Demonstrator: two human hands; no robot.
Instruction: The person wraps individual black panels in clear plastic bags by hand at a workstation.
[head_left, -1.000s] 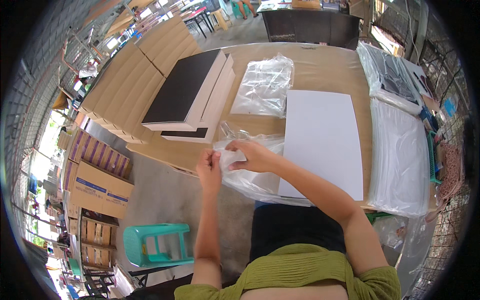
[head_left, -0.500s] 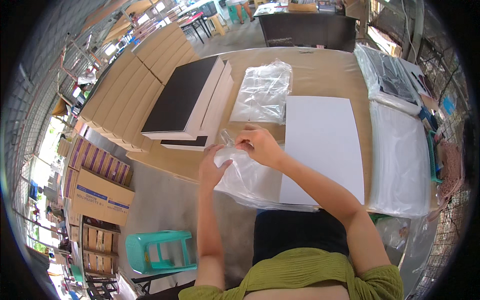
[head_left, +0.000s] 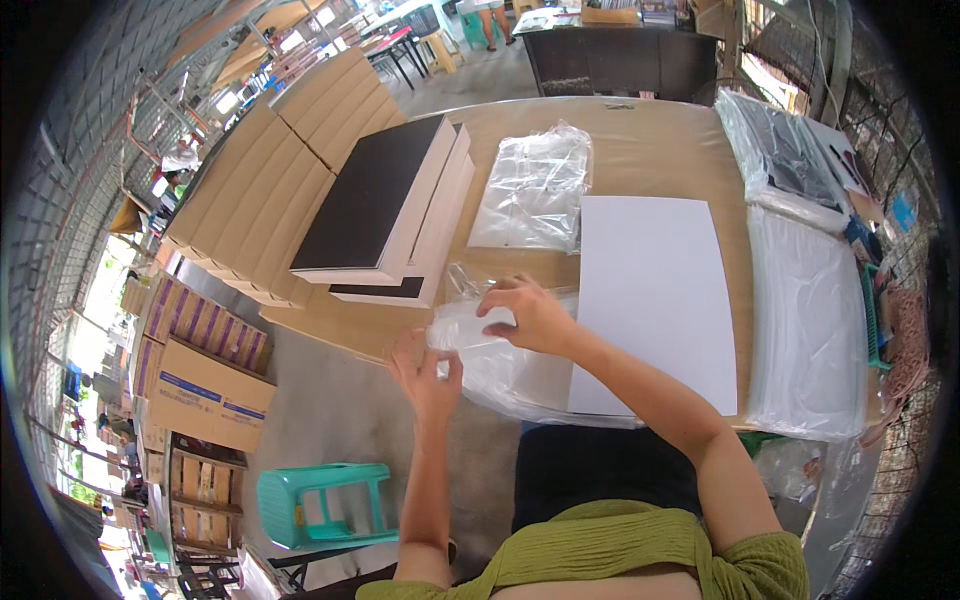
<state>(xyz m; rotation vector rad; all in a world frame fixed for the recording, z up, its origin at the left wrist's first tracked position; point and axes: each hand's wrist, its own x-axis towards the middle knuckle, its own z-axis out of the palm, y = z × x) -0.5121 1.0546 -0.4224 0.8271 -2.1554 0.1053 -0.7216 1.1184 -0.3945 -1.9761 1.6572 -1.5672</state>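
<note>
A clear plastic bag point(head_left: 515, 375) lies rumpled on the near edge of the table, directly under and between my hands. My left hand point(head_left: 424, 378) is at the bag's left edge, its fingers and thumb spread apart with no visible grip on the film. Over the bag's upper part my right hand point(head_left: 532, 318) is curved, a gap showing between thumb and fingers. Whether its fingertips touch the film I cannot tell. To the right, partly beneath my right forearm, is a large white sheet point(head_left: 655, 290). Farther back lies a folded clear plastic package point(head_left: 533, 188).
Black-topped thick boards point(head_left: 375, 200) are stacked at the left, beside a row of brown cartons point(head_left: 250, 190). A pile of clear plastic sleeves point(head_left: 808, 325) lines the right side, with wrapped dark packs point(head_left: 785, 155) behind. A green stool point(head_left: 325, 503) stands on the floor at lower left.
My left hand has moved down and away from the right hand, and its fingers have spread. The right hand has shifted slightly right and lower, its thumb now apart from the fingers.
</note>
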